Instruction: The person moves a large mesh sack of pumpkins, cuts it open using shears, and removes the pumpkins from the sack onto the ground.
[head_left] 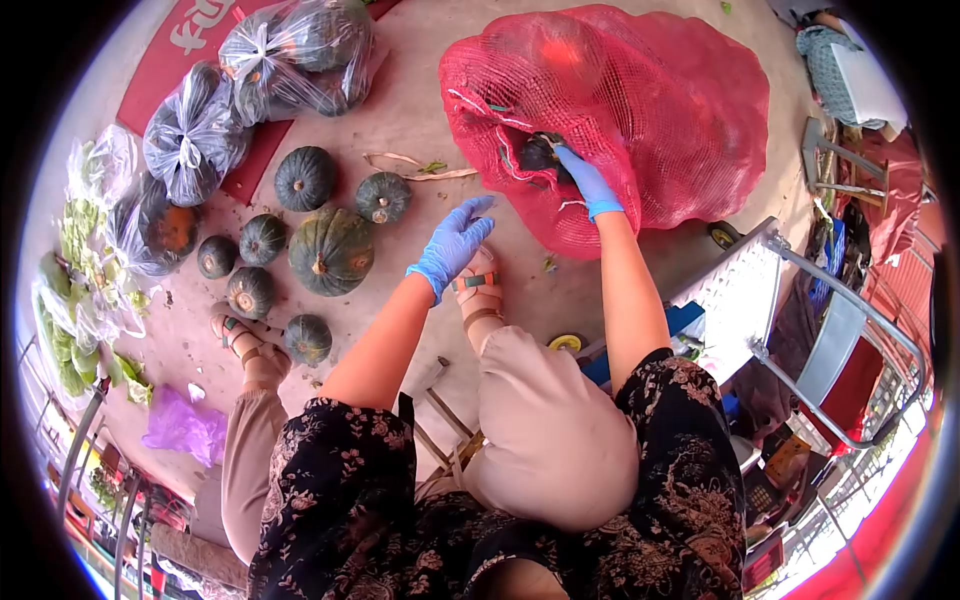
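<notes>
My right hand (590, 185), in a blue glove, reaches into the mouth of a red mesh sack (690, 120). Its fingers are closed at the stem of a dark green pumpkin (538, 155), whose lower part the netting hides. My left hand (452, 248), gloved the same way, hovers above my foot with its fingers stretched out and nothing in them. To its left, several loose pumpkins lie on the floor, among them a large ribbed pumpkin (330, 252) and a smaller pumpkin (383, 198).
Bagged pumpkins (300, 60) in clear plastic stand at the upper left, with bagged leafy greens (85, 240) farther left. A purple plastic bag (186, 425) lies near my foot. On the right is a metal cart (740, 305) with a tubular handle.
</notes>
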